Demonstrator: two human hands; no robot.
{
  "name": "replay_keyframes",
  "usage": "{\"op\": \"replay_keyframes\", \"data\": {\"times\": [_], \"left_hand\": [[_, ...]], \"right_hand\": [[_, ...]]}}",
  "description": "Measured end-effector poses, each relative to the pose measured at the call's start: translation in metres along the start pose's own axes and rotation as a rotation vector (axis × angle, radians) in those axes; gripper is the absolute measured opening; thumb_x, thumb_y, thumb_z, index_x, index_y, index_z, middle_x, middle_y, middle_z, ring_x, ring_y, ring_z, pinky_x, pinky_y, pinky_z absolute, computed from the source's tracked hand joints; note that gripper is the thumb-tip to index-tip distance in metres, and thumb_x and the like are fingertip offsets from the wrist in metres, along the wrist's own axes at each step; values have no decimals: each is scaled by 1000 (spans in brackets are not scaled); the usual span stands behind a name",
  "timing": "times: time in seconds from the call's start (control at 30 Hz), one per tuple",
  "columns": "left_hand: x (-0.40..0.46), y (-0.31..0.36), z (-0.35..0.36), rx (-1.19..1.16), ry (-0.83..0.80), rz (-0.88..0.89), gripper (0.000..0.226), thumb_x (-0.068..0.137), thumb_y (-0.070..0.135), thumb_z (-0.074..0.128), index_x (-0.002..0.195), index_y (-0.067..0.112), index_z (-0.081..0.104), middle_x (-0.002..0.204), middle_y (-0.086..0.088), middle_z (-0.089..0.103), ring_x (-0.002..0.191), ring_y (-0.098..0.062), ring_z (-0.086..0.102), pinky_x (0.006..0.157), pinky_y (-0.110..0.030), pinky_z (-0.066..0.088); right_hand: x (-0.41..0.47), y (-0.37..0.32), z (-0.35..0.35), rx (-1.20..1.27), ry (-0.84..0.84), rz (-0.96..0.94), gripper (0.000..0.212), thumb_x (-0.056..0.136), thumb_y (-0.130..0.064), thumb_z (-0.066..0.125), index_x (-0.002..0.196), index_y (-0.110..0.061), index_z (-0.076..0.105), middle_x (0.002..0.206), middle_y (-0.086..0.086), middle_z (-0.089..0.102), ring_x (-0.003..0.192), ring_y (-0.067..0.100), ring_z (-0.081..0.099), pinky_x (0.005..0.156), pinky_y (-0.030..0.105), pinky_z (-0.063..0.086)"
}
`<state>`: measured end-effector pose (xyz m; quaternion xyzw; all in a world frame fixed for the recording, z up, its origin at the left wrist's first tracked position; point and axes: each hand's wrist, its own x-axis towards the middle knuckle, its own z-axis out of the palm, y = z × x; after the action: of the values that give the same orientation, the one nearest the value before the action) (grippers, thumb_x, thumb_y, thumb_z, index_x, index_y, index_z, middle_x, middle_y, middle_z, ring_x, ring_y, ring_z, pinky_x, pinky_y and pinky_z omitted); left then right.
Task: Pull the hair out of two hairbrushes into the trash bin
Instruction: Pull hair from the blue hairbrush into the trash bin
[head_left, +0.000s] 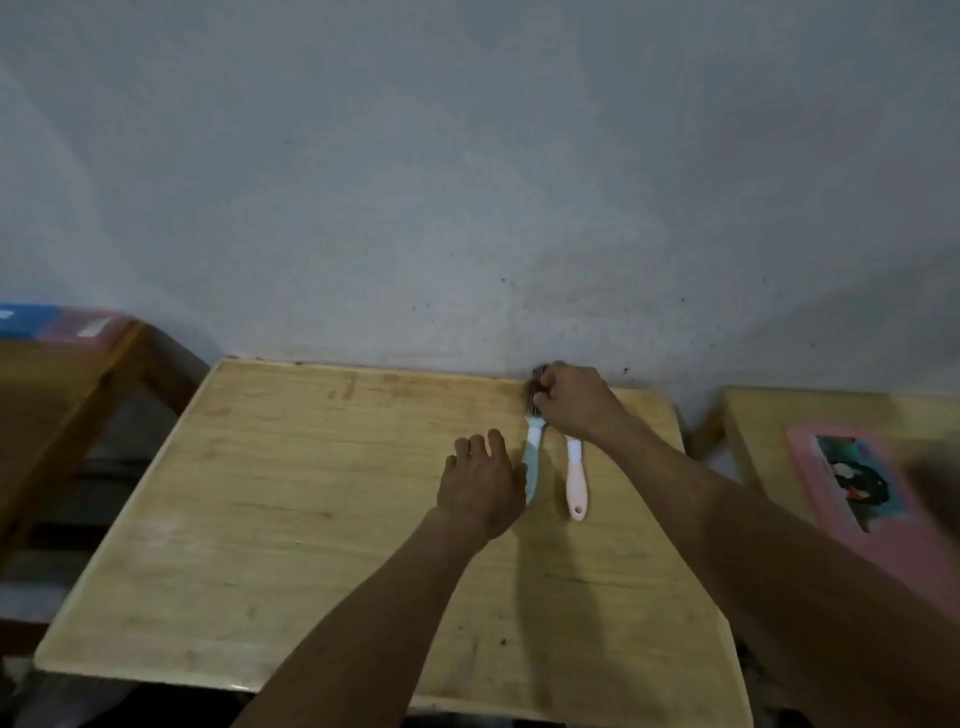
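The right hand (574, 402) closes over and hides both brush heads, while the left hand (483, 480) rests open on the blue hairbrush (532, 462) handle

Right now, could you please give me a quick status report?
Left hand flat on blue brush handle. Right hand closed over brush heads. Pink brush alongside. No bin visible.

right hand (574, 402) on brush heads | left hand (483, 483) on blue handle (532, 462)
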<state>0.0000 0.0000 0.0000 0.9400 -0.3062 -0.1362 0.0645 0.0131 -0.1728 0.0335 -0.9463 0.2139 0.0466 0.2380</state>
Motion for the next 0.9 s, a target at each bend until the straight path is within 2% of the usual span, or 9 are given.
{"op": "replay_keyframes", "data": {"times": [0.1, 0.2, 0.4, 0.53, 0.6, 0.67, 0.77, 0.9], "left_hand": [[20, 9, 18, -44, 18, -10, 55, 104, 40, 38, 142, 0, 35, 134, -22, 50, 122, -38, 47, 94, -42, 41], [42, 19, 32, -144, 40, 19, 50, 103, 39, 41, 134, 1, 41, 129, -22, 52, 117, -38, 52, 88, -42, 44], [78, 27, 60, -271, 95, -19, 51, 99, 43, 49, 129, 3, 47, 126, -17, 54, 113, -33, 56, 83, -38, 45], [90, 22, 79, -279, 136, -10, 40, 99, 29, 50, 127, 1, 50, 124, -18, 56, 109, -33, 59, 72, -33, 36], [92, 18, 85, -363, 180, -28, 37, 100, 28, 51, 125, 1, 51, 122, -18, 59, 107, -33, 60, 72, -33, 38], [94, 14, 86, -494, 199, -77, 41, 97, 33, 57, 124, 2, 51, 120, -17, 61, 106, -33, 62, 74, -35, 43], [98, 2, 85, -659, 201, -111, 50, 93, 36, 63, 127, 4, 46, 118, -14, 63, 105, -32, 64, 76, -36, 46], [89, -22, 83, -777, 198, -44, 51, 94, 39, 62, 126, 4, 43, 109, -11, 63, 95, -29, 64, 67, -34, 46]], "right_hand": [[22, 6, 14, -8, 27, 22, 30, 96, -24, 58, 116, -1, 59, 113, 22, 67, 98, 37, 66, 74, 39, 55], [38, 11, 28, -17, 32, 83, 34, 96, -25, 57, 119, -1, 53, 115, 24, 63, 99, 40, 65, 68, 34, 45], [61, 24, 52, -74, 63, 184, 45, 98, -30, 57, 133, -3, 48, 128, 20, 61, 114, 38, 63, 74, 33, 44], [72, 24, 64, -98, 112, 226, 49, 96, -35, 61, 133, -6, 48, 130, 18, 61, 116, 36, 63, 81, 36, 48], [74, 24, 69, -94, 134, 237, 52, 94, -37, 64, 133, -7, 49, 130, 18, 61, 116, 36, 62, 84, 37, 49], [74, 23, 73, -82, 179, 243, 52, 95, -40, 63, 132, -6, 50, 129, 17, 61, 114, 35, 63, 78, 35, 46], [75, 20, 75, -13, 271, 254, 48, 96, -44, 60, 125, -6, 54, 121, 14, 64, 109, 34, 65, 74, 34, 42], [74, 12, 70, 134, 363, 262, 36, 92, -45, 59, 89, -9, 59, 98, 11, 68, 87, 31, 67, 66, 32, 43]]}}
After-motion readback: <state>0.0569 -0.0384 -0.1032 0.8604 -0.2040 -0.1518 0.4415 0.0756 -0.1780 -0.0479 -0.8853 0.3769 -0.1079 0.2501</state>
